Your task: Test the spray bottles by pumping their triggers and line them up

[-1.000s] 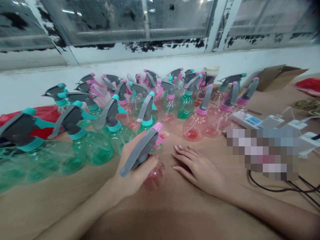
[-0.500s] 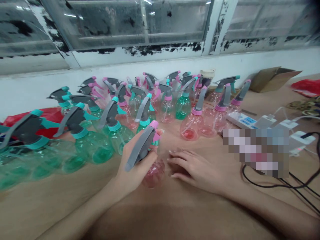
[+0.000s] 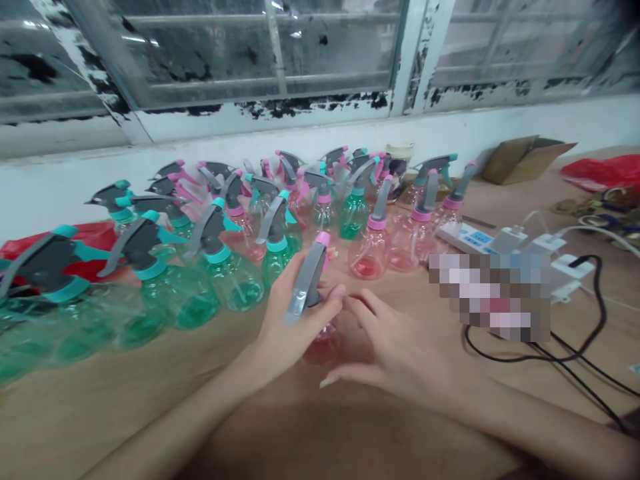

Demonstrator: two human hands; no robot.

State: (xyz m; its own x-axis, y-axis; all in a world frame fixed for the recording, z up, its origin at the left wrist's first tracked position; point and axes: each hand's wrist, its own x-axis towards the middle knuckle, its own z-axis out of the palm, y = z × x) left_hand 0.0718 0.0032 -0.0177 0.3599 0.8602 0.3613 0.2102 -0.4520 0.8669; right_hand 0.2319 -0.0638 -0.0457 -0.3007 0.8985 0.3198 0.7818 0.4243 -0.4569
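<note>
A pink spray bottle (image 3: pixel 323 345) with a grey trigger head and pink nozzle stands in front of me on the wooden table. My left hand (image 3: pixel 287 317) is wrapped round its neck, just under the head. To the right of the bottle, my right hand (image 3: pixel 400 343) is spread, thumb and fingers apart around the bottle's side. Its fingertips come close to my left thumb; whether they touch the bottle is unclear. A green spray bottle (image 3: pixel 275 260) stands just beyond my left hand. The lower part of the held bottle shows between both hands.
Rows of green spray bottles (image 3: pixel 180 290) fill the left, with pink spray bottles (image 3: pixel 369 257) behind. On the right lie a white power strip (image 3: pixel 465 237) with plugs, black cables (image 3: pixel 505 358) and a blurred-out item. A cardboard box (image 3: pixel 520 160) sits near the wall.
My right hand has come left to the pink bottle, its thumb and fingers now spread beside it. The left hand keeps its grip, and the bottle's head stands more upright. The view has shifted slightly.
</note>
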